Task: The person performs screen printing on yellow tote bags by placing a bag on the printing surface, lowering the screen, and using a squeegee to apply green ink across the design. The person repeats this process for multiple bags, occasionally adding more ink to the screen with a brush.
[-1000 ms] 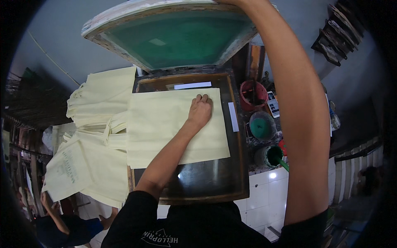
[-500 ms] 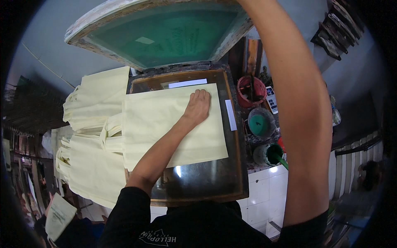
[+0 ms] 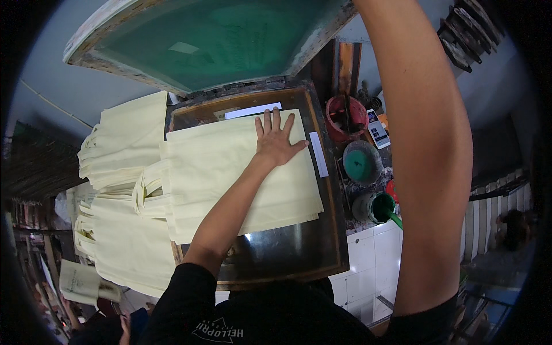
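A cream fabric bag (image 3: 213, 178) lies on the dark glossy board (image 3: 282, 247) with a wooden border. My left hand (image 3: 276, 141) is open on it, fingers spread flat near its far right corner. Another cream edge peeks out at the bag's lower right. Beyond the board, a screen-printing frame (image 3: 201, 52) with green mesh is tilted up. My right forearm (image 3: 431, 144) reaches up past the frame's right end; the hand itself is beyond the picture's upper edge. White strips lie on the board along the bag's far side (image 3: 253, 111) and right side (image 3: 318, 154).
At left lie stacks of cream bags (image 3: 129, 132) with bunched handles. Right of the board stand a red bucket (image 3: 336, 127), a bowl of green ink (image 3: 359, 165), a pot with a green handle (image 3: 368, 210) and a phone (image 3: 378, 129). A person (image 3: 125, 328) handles a printed bag at lower left.
My left hand has gone from curled fingers to spread flat on the bag. A second cream edge now shows beneath the bag's near right corner. The view has shifted slightly.
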### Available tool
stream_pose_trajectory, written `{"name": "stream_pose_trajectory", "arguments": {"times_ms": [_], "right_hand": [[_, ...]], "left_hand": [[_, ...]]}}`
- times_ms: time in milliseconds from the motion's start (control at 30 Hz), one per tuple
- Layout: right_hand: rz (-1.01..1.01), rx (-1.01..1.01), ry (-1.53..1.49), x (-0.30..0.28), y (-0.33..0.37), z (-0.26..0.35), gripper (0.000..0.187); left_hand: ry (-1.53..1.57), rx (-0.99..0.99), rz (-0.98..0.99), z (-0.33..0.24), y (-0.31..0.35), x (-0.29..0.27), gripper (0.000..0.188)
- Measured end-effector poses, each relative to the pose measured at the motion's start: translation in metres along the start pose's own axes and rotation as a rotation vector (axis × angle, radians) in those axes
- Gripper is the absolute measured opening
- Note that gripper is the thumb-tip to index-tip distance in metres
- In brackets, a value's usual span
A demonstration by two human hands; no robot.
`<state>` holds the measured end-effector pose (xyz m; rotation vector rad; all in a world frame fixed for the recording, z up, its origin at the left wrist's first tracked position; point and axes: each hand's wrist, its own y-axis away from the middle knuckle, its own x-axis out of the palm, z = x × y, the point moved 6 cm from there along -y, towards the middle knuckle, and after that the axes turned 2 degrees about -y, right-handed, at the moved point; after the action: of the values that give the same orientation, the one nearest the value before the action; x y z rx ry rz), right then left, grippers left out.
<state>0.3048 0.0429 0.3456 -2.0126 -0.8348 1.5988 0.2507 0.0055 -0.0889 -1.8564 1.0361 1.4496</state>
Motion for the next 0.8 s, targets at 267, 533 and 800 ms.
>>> {"name": "stream_pose_trajectory", "arguments": {"times_ms": [267, 533, 800], "right_hand": [[-0.078, 0.160, -0.129, -0.003, 0.003, 0.000, 0.027], [0.076, -0.273, 0.594, 0.016, -0.007, 0.020, 0.023], [0.024, -0.171, 0.402, 0.011, -0.005, 0.012, 0.025]], "left_hand": [[-0.018, -0.181, 0.038, -0.005, 0.002, -0.003, 0.102], [0.020, -0.248, 0.108, -0.008, 0.002, -0.005, 0.105], [0.041, -0.286, 0.161, -0.012, -0.002, -0.006, 0.107]]}}
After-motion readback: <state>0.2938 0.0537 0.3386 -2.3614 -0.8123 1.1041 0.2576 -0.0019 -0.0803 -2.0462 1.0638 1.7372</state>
